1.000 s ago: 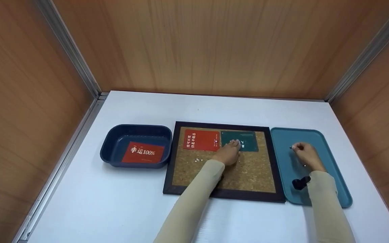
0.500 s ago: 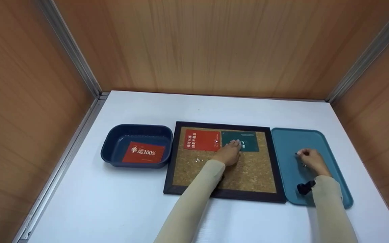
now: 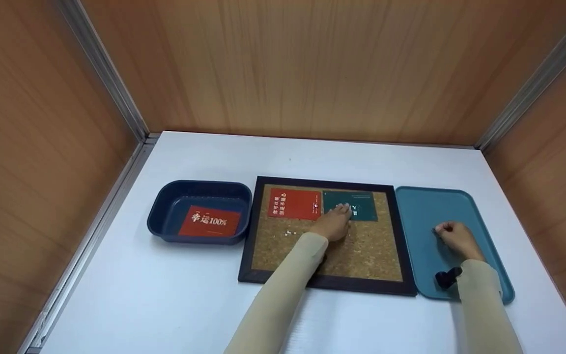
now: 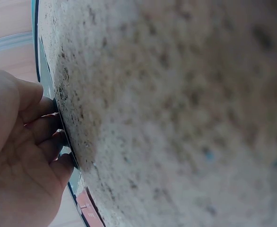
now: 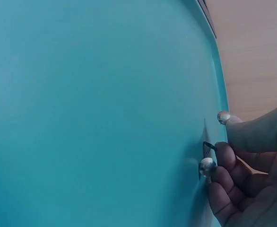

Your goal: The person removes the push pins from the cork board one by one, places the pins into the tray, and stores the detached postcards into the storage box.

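Green card, silver bead — hands: left laid on card, right curled at bead, grip unclear.

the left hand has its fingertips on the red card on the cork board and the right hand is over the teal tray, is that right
Not quite: the left hand has its fingertips on the green card, as the head view shows. The rest holds: the right hand is over the teal tray.

Long beige sleeves are worn with a black wrist camera.
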A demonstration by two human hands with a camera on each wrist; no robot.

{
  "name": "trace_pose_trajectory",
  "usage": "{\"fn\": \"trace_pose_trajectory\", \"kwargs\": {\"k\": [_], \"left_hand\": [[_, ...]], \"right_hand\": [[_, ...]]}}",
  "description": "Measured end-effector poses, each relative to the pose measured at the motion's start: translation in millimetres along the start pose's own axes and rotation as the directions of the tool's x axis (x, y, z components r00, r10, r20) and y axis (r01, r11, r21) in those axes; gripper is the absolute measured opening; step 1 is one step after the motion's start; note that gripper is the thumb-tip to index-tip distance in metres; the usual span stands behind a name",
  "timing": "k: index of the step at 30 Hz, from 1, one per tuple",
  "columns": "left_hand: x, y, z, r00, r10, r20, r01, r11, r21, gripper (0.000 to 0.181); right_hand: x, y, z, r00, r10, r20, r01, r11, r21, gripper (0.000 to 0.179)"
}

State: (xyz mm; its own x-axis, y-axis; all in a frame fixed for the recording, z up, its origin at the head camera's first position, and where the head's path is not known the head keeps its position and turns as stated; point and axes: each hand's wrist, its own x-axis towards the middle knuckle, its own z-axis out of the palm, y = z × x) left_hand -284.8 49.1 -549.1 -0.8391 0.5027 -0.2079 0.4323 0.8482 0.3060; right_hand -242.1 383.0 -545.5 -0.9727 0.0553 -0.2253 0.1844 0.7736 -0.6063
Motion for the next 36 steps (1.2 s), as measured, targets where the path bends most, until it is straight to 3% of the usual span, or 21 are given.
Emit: {"fn": "trace_pose_trajectory", "kwargs": {"k": [6,22,30,36], "left_hand": [[-0.2,0.7,-1.4,1.0,0.028,-0.015,-0.027,0.999,0.019,0.046],[1.4,-0.8,0.4,1.0,0.026,-0.005,-0.026,1.0,0.016,0.047],[2.4,-1.1,2.0,1.0,0.025,-0.005,-0.025,1.0,0.017,0.047],[1.2,-0.9,1.3,1.0,0.023,-0.007,-0.023,1.0,0.008,0.047]], "right_hand": [[-0.8,3.0,0.3,1.0,-0.017,0.003,0.017,1.0,-0.006,0.038],[0.5,7.9,2.8,0.999,-0.017,-0.037,0.017,1.0,0.002,0.041],[0.8,0.4,-1.2,0.999,-0.009,-0.049,0.011,0.999,0.044,0.049],[4.3,-9.1,-4.5,0.994,-0.026,-0.102,0.034,0.996,0.078,0.052]]}}
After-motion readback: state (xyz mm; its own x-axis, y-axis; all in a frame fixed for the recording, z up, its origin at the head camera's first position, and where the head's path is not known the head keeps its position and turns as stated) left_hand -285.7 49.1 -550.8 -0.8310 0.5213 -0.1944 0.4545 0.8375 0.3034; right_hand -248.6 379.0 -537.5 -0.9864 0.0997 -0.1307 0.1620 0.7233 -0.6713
